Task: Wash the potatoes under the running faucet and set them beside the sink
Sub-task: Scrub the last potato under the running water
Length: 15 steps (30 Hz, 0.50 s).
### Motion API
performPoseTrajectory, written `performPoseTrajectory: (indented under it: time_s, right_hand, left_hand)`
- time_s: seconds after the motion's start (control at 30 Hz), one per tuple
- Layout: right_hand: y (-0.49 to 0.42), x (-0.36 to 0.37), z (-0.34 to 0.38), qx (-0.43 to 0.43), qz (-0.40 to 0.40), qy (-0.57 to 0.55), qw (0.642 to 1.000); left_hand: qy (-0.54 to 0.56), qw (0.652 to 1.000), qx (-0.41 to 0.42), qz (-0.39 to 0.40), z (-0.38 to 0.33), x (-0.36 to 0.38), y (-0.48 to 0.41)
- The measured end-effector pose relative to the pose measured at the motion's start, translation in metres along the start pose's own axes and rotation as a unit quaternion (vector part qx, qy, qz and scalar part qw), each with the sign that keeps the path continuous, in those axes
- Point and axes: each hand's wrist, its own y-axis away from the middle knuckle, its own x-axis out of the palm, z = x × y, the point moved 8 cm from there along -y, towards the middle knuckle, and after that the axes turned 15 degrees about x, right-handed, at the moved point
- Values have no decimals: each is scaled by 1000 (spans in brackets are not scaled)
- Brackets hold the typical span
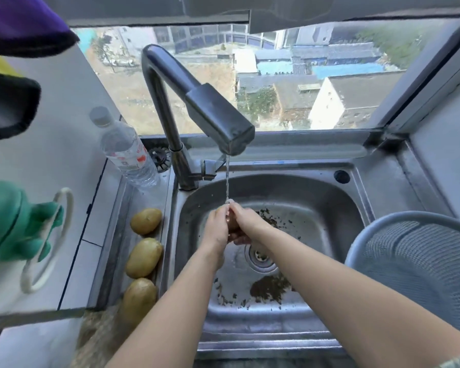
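Steel sink (316,208), hands (217,231) cupping rounded potato (233,224)

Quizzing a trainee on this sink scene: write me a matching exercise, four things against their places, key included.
1 held potato
2 plastic bottle
3 mesh basket
4 three loose potatoes

A right of the basin
B in a row on the left ledge
C under the faucet stream
D just left of the faucet base

Pairs: 1-C, 2-D, 3-A, 4-B
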Motion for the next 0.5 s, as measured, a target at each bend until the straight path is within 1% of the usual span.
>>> performPoseTrajectory:
  time_s: [0.07,0.17,0.23,0.33,0.4,0.5]
  right_hand:
    - [5,1,6,-27,-7,34,999]
    - [15,4,10,-39,7,63,997]
    - [18,5,10,-33,13,67,997]
    - [19,3,12,-18,1,69,997]
    - [20,3,15,-21,-4,61,998]
    - [20,8,18,-35,16,37,999]
  left_hand:
    - [40,999,-16,-19,0,-2,3]
    - [76,996,-1,-46,-6,-9,6]
    - [84,996,21,-35,-13,-9,8]
    - [115,993,40,-14,-18,-5,12]
    - [111,993,30,-33,-16,-7,12]
    - [75,995,7,-61,-15,-7,11]
